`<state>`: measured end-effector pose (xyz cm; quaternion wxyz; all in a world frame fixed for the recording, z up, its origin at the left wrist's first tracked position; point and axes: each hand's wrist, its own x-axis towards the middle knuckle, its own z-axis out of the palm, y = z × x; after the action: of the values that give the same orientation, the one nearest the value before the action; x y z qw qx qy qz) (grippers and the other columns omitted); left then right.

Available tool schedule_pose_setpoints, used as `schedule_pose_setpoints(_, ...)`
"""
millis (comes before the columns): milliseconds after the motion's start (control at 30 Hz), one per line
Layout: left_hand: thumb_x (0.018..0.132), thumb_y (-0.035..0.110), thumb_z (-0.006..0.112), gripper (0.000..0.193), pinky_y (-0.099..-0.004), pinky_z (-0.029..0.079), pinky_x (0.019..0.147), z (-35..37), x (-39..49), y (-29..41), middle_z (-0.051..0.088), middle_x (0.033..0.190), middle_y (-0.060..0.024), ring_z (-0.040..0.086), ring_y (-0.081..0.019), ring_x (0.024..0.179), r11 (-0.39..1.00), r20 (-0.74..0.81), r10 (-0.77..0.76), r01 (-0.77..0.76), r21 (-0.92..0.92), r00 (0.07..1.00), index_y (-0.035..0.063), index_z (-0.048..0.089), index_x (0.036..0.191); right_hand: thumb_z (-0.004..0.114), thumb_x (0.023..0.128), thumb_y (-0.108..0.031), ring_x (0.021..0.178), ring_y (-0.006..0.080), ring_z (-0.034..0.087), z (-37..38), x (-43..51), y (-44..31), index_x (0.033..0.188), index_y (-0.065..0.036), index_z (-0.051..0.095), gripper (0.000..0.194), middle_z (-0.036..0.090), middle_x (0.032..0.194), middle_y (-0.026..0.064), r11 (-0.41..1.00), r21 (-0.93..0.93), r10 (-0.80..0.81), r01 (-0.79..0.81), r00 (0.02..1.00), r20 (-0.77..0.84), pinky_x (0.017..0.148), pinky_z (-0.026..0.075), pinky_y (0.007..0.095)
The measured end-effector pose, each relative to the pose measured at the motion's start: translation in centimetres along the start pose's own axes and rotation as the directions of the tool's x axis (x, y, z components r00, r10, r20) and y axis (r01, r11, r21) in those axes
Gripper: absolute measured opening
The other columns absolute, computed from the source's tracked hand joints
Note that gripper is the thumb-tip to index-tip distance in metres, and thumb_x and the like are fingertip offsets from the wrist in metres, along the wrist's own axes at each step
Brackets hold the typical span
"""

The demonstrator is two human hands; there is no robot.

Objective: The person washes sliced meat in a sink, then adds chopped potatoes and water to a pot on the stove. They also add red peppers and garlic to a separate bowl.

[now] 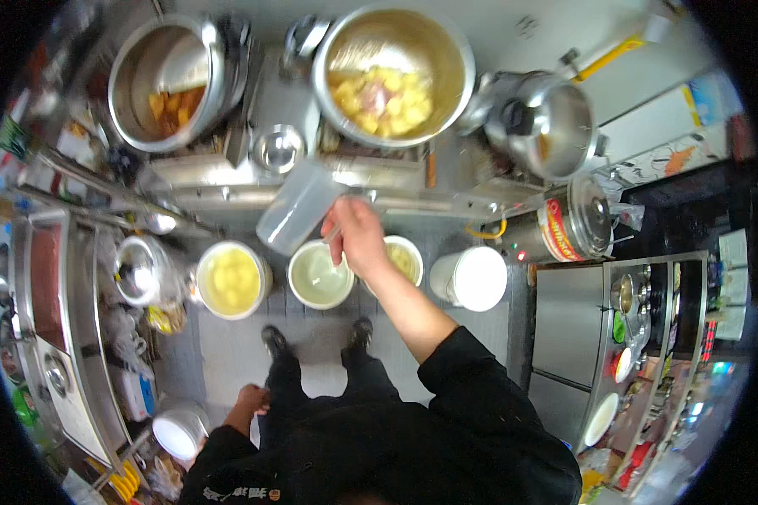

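Observation:
My right hand (357,233) grips a translucent plastic jug (300,205) by its handle, tilted to the left. Below it on the floor stands a white bucket (321,278) of clear liquid. A bucket of peeled potatoes (230,279) is to the left, and another bucket with pale pieces (404,260) is partly hidden behind my right forearm. My left hand (253,400) hangs low beside my leg, its fingers curled; whether it holds anything is unclear. Beyond the jug, a large steel pot (395,76) on the stove holds yellow chunks and something pinkish.
A steel pot with brown-orange pieces (164,88) and a smaller steel pot (553,129) flank the large one. A small metal bowl (279,149) sits between pots. To the right are a white bucket (480,278) and a lidded steel vessel (571,221); metal shelving (606,315) stands farther right.

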<state>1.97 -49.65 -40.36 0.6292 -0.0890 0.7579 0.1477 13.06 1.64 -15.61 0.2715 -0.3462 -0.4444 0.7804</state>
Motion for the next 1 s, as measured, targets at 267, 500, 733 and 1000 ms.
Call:
schedule_pose_setpoints(267,0.091,0.041,0.063,0.039,-0.0503,0.056,0.089,6.5,7.2,-1.7,0.075,0.102,-0.0217,0.071,-0.0404,0.1,0.709,-0.131,0.195,-0.048,0.703,0.972,0.0053,0.073,0.103,0.059,0.102,-0.038,0.092,0.0442,0.07,-14.9,7.7,41.0,0.104,-0.004,0.066,0.035,0.072,0.098,0.0233,0.069,-0.986,0.226,-0.154,0.965,-0.135,0.082,0.055,0.0554)
schedule_pose_setpoints(500,0.086,0.027,0.07,0.026,-0.0529,0.052,0.063,5.2,9.6,-1.7,0.064,0.075,-0.0135,0.066,-0.0392,0.073,0.709,-0.257,0.51,-0.232,0.666,0.821,0.0089,0.057,0.072,0.055,0.103,-0.022,0.095,0.0354,0.073,-17.3,14.5,55.9,0.106,-0.005,0.068,0.022,0.071,0.099,0.0193,-0.271,-0.956,0.405,0.116,0.914,-0.004,0.081,0.061,0.0467)
schedule_pose_setpoints(733,0.085,0.024,0.071,0.025,-0.0521,0.052,0.062,4.8,10.1,-2.6,0.063,0.074,-0.0128,0.065,-0.0385,0.072,0.719,-0.301,0.549,-0.258,0.645,0.78,0.0096,0.056,0.071,0.06,0.101,-0.025,0.091,0.0367,0.074,-17.1,16.2,60.5,0.104,-0.004,0.068,0.023,0.071,0.1,0.0207,-0.311,-0.941,0.399,0.132,0.917,-0.004,0.078,0.061,0.0481)
schedule_pose_setpoints(1000,0.086,0.023,0.07,0.023,-0.0529,0.052,0.063,5.1,10.4,-3.9,0.063,0.076,-0.0138,0.065,-0.0394,0.072,0.709,-0.318,0.594,-0.296,0.64,0.739,0.0092,0.056,0.072,0.058,0.102,-0.021,0.098,0.043,0.069,-18.0,14.5,61.3,0.103,-0.002,0.063,0.019,0.067,0.102,0.0246,-0.071,-0.992,0.326,-0.108,0.937,-0.126,0.086,0.056,0.0515)
